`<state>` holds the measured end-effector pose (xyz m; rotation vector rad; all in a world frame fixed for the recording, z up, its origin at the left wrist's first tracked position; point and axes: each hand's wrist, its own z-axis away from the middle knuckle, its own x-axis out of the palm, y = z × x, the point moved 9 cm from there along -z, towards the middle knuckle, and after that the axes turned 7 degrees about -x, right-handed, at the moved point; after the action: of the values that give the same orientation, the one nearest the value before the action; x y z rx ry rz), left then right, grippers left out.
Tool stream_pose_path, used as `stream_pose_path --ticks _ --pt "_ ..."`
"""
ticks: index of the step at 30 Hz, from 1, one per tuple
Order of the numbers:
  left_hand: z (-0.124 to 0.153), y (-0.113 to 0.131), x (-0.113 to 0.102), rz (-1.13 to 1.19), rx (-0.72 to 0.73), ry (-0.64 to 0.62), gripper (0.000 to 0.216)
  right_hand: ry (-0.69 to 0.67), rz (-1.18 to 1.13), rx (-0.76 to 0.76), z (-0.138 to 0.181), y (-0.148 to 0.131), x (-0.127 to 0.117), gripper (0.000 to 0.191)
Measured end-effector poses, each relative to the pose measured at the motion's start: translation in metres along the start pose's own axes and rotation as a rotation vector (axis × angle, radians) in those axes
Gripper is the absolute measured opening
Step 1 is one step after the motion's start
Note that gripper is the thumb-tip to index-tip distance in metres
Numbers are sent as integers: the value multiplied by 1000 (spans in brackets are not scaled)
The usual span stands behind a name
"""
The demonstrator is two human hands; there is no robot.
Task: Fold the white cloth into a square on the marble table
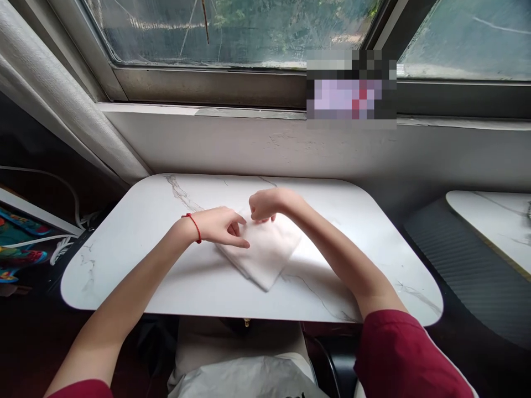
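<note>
While both hands were held over the cloth (265,257), no really firm grip could be made out, tbh. The cloth was laid out on the table (124,237), folded into a pale layered pad, with one corner pointed at the lap (240,340) on its near side. Probably it was set there, between the two forearms, so it could be reached from both sides.

At the cloth's left corner, the left hand (226,225) was held with thumb and forefinger spread wide, and nothing was seen pinched between them. Whether the fabric was touched by the other fingers couldn't be told. Over the cloth's far part, the right hand (265,204) was bent at the wrist, fingers curled in. Some fabric may have been pinched underneath, but that was hidden, so no call could be made. The bend was likely needed so the far part could be got at from above.

A red bracelet (193,229) was worn just left of the cloth, off the fabric. Beyond the cloth was a window (249,33), and the curtain (62,88) was hung to its left, presumably so daylight wasn't blocked.
</note>
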<state>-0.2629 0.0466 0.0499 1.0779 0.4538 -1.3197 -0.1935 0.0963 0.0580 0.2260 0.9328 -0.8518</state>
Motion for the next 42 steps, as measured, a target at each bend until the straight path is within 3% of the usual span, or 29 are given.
stream_pose_path --ticks 5,10,14,17,22,28,33,38,42 --pt "-24 8 5 -254 13 122 57 170 15 111 -19 42 -17 32" --pt "-77 12 0 -423 80 399 86 297 -6 137 -44 83 -24 48" --pt "-108 11 -17 -354 105 495 60 417 -5 65 -57 109 -28 56" --pt "-119 9 -36 -287 51 656 36 533 -15 -15 -60 118 -30 55" --pt "-125 9 -38 -344 -5 844 28 671 -31 -109 -57 119 -35 46" --pt "-113 15 -28 -381 76 824 28 688 87 -16 -43 106 -26 40" --pt "-99 40 -19 -358 199 765 23 663 320 125 -13 83 7 36" --pt "-72 91 24 -404 455 651 22 588 425 163 36 65 57 37" --pt "-43 128 65 -451 580 602 22 657 453 173 84 51 100 37"
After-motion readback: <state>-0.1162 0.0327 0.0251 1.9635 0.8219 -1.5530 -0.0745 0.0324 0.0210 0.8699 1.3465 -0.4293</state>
